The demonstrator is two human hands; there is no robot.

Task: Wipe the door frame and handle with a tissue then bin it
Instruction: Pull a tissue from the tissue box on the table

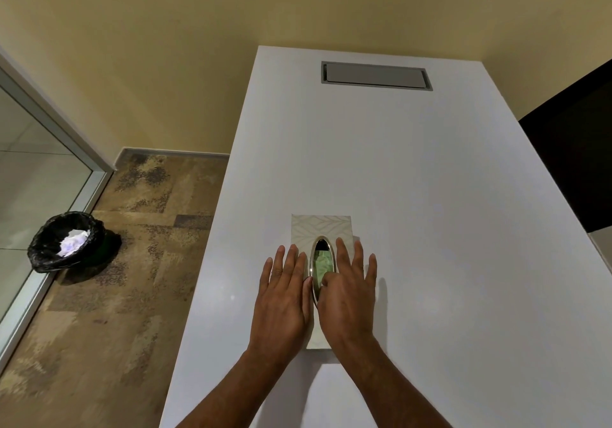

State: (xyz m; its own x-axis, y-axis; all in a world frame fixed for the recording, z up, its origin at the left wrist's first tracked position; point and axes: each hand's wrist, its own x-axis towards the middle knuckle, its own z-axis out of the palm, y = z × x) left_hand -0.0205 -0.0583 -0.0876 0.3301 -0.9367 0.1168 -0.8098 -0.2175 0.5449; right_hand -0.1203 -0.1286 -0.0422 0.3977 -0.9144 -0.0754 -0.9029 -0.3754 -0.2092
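Observation:
A pale patterned tissue box [320, 225] lies on the white table [430, 212], with an oval metal-rimmed slot [321, 262] showing greenish tissue [323, 263] inside. My left hand [284, 298] rests flat on the box, left of the slot, fingers spread. My right hand [351, 291] lies on the right side, its thumb and forefinger dipping into the slot's near end and touching the tissue. A black-lined bin [71, 242] with crumpled white tissue in it stands on the floor at the left. No door handle is in view.
A glass panel with a metal frame [66, 139] runs along the left, right beside the bin. A grey flap [376, 75] is set into the table's far end. A dark object [576, 156] stands at the right edge. Patterned brown carpet [132, 262] covers the floor.

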